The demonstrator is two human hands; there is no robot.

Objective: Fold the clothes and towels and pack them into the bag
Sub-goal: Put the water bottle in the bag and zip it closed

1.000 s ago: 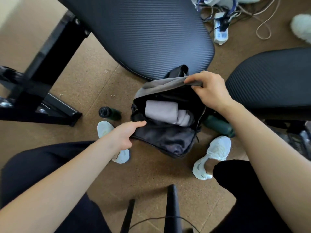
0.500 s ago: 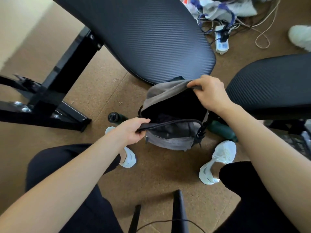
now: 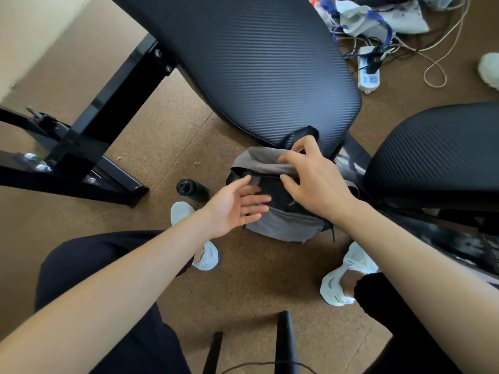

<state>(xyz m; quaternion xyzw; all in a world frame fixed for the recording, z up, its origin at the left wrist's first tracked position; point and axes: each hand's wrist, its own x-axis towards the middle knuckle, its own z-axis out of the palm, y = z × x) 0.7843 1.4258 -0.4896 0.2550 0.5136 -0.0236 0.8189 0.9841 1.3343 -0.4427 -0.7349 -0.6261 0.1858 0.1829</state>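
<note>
Step in hand, by judgement: closing packed bag; contents hidden. Left hand (image 3: 232, 209): fingers (image 3: 256, 198) straight, spread apart, holding nothing, at front of grey-and-black fabric backpack (image 3: 286, 225). Right hand (image 3: 316, 190): fingers bent over grey top flap (image 3: 259, 160), thumb beneath, apparently pinching it; blurred. Backpack upright on brown cork floor (image 3: 243, 292) between white shoes (image 3: 348, 273), against black ribbed chair seat (image 3: 256, 63). Next move calls for finding zip pull.

The bag (image 3: 283, 228) is grey with a black top panel. 2 chair seats (image 3: 256, 63) are black with fine ribbed stripes. The floor (image 3: 256, 279) is speckled brown, the 2 shoes (image 3: 351, 268) white, the bottle (image 3: 199, 192) dark green.
</note>
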